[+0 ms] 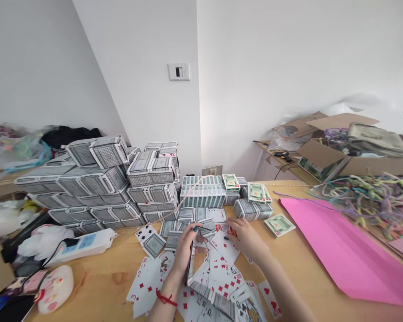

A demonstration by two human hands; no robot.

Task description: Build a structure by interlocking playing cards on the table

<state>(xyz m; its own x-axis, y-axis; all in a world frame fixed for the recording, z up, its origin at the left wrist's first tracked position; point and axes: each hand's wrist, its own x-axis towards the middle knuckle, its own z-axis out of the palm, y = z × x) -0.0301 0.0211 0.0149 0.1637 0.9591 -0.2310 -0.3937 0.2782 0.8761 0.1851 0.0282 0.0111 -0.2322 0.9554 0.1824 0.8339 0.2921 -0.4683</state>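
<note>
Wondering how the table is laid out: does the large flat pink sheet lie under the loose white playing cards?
No, the pink sheet lies to the right, apart from the loose cards.

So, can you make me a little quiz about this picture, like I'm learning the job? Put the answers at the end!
1. Which wrist has the red bracelet on it?
2. True or false: the pink sheet lies to the right of the person's right hand.
3. Which of these is spread loose on the table?
A) coins
B) playing cards
C) buttons

Key:
1. The wrist of the left hand.
2. True.
3. B.
</note>
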